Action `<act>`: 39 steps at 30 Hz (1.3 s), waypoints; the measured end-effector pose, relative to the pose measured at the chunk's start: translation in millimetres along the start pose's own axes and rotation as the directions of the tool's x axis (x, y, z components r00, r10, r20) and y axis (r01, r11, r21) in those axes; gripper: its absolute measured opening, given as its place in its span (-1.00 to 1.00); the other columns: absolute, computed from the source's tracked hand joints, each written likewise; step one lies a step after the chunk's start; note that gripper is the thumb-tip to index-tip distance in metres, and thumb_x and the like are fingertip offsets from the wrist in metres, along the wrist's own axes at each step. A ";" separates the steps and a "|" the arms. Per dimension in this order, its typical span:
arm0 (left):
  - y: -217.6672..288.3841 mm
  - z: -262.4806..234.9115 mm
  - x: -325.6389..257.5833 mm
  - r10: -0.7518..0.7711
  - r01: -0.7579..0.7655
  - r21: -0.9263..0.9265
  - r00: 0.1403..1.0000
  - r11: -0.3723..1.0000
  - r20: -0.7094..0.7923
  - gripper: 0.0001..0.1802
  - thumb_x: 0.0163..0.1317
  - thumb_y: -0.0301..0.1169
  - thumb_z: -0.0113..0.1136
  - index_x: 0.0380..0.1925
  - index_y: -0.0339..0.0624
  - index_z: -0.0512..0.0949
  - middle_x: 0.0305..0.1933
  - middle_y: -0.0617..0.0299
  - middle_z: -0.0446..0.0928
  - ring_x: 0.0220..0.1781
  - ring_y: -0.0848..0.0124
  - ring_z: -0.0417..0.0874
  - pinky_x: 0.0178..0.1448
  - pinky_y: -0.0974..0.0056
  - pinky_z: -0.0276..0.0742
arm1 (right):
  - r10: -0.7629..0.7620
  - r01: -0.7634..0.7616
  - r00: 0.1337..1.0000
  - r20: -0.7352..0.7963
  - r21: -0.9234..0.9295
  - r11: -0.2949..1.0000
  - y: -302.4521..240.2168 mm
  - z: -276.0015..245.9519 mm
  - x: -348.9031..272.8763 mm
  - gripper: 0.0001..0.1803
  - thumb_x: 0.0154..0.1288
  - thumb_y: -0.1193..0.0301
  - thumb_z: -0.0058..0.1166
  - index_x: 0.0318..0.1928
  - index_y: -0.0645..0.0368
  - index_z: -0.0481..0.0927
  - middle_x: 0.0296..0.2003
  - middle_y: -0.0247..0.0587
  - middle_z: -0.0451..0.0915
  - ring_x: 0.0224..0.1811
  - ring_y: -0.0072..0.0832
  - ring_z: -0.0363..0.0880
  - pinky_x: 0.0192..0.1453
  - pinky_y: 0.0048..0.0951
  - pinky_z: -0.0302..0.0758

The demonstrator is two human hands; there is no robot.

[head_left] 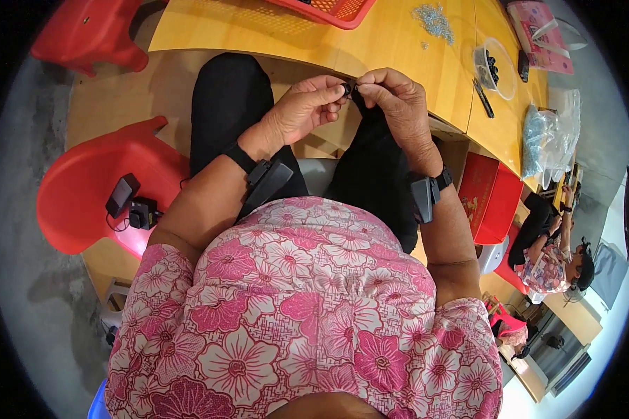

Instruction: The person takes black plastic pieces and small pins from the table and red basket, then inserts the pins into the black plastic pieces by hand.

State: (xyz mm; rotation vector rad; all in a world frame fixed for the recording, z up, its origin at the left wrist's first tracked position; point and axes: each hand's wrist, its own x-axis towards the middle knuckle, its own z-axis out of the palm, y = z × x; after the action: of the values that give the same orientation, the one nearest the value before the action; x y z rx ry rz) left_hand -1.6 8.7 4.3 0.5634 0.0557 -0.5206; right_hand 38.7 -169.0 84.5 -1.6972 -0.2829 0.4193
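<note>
Above my lap, at the table's near edge, both hands meet with their fingertips almost together. My left hand [304, 108] pinches a small round black piece [346, 89] between thumb and finger. Closed in a pinch beside it, my right hand [398, 105] has a bit of dark material showing at its fingertips. Whether that is a second piece or part of the same one, I cannot tell. Further right on the table stands a clear round tub [495, 66] holding several black pieces. A black pen-like tool [483, 98] lies next to the tub.
The yellow table [370, 52] bears a red basket [342, 15], a heap of small clear bits [435, 22], a pink tissue pack [544, 42] and plastic bags [548, 136]. A red stool [84, 185] with black devices is at left; a red box [493, 199] and another person [552, 258] are at right.
</note>
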 end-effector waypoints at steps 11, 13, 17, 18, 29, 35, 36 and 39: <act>-2.3 0.0 -0.4 -0.001 -0.002 0.076 0.999 0.997 0.049 -0.86 0.29 -0.36 0.17 -0.20 -0.14 0.54 -0.39 0.40 0.49 -0.39 0.59 0.46 -0.25 0.50 0.45 | 0.183 -0.190 0.981 0.070 0.105 0.976 2.6 1.5 -0.5 -0.89 0.23 0.47 0.17 -0.28 0.27 0.60 -0.51 -0.43 0.50 -0.49 -0.68 0.35 -0.36 -0.65 0.33; -1.1 1.4 0.0 -0.004 -0.001 0.076 0.998 0.997 0.066 -0.86 0.28 -0.36 0.17 -0.21 -0.14 0.54 -0.39 0.40 0.49 -0.38 0.59 0.46 -0.25 0.50 0.45 | 0.191 -0.198 0.979 0.076 0.110 0.974 4.4 -1.4 1.2 -0.89 0.23 0.47 0.18 -0.29 0.27 0.61 -0.50 -0.40 0.53 -0.49 -0.68 0.37 -0.37 -0.65 0.33; -0.2 2.9 2.8 -0.024 0.017 0.089 0.997 0.996 0.072 -0.86 0.28 -0.35 0.17 -0.22 -0.14 0.55 -0.39 0.41 0.48 -0.36 0.60 0.46 -0.24 0.48 0.43 | 0.257 -0.276 0.960 0.114 0.197 0.941 11.0 -4.6 4.4 -0.89 0.22 0.45 0.21 -0.32 0.23 0.61 -0.48 -0.41 0.56 -0.50 -0.68 0.38 -0.39 -0.65 0.33; -0.4 2.8 3.1 -0.023 0.016 0.089 0.997 0.996 0.073 -0.86 0.28 -0.35 0.17 -0.22 -0.14 0.55 -0.39 0.41 0.48 -0.36 0.60 0.46 -0.24 0.48 0.43 | 0.257 -0.276 0.960 0.114 0.196 0.941 13.4 -4.6 4.4 -0.89 0.22 0.45 0.21 -0.32 0.23 0.61 -0.48 -0.41 0.56 -0.50 -0.68 0.38 -0.39 -0.65 0.33; -5.4 3.8 -3.3 -0.139 0.129 0.127 0.988 0.983 0.074 -0.88 0.26 -0.37 0.18 -0.23 -0.10 0.55 -0.32 0.42 0.51 -0.38 0.63 0.52 -0.22 0.45 0.52 | 0.344 -0.408 0.902 0.262 0.252 0.877 11.3 -7.7 -1.3 -0.81 0.12 0.36 0.31 -0.28 0.07 0.57 -0.43 -0.50 0.57 -0.40 -0.70 0.49 -0.32 -0.65 0.38; -3.8 9.6 1.2 -0.100 0.100 0.007 0.980 0.995 0.174 -0.90 0.26 -0.39 0.17 -0.24 -0.11 0.53 -0.40 0.39 0.48 -0.42 0.62 0.46 -0.28 0.48 0.45 | 0.301 -0.319 0.931 0.206 0.062 0.946 -23.9 -18.6 14.6 -0.83 0.21 0.31 0.23 -0.32 0.13 0.58 -0.51 -0.49 0.53 -0.51 -0.74 0.43 -0.43 -0.71 0.32; -2.4 10.0 2.7 -0.096 0.097 0.008 0.980 0.995 0.174 -0.90 0.26 -0.39 0.17 -0.24 -0.11 0.53 -0.40 0.39 0.48 -0.42 0.62 0.46 -0.28 0.48 0.45 | 0.255 -0.254 0.957 0.141 -0.024 0.967 -36.2 -20.3 21.3 -0.81 0.25 0.30 0.18 -0.32 0.17 0.57 -0.51 -0.45 0.53 -0.53 -0.72 0.44 -0.46 -0.70 0.31; -0.6 8.6 4.0 -0.072 0.077 -0.043 0.992 0.996 0.108 -0.91 0.27 -0.41 0.16 -0.24 -0.11 0.53 -0.41 0.40 0.47 -0.42 0.61 0.46 -0.27 0.47 0.47 | -0.055 0.040 0.997 -0.058 -0.239 0.970 -73.4 -13.3 46.9 -0.82 0.27 0.37 0.13 -0.37 0.24 0.62 -0.57 -0.48 0.49 -0.55 -0.74 0.40 -0.47 -0.67 0.33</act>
State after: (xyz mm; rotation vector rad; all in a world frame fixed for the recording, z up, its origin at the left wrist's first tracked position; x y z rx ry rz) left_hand 0.8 2.0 10.5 0.4879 -0.0120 -0.6200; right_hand 90.3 -149.0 153.1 -1.9307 -0.3368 0.3042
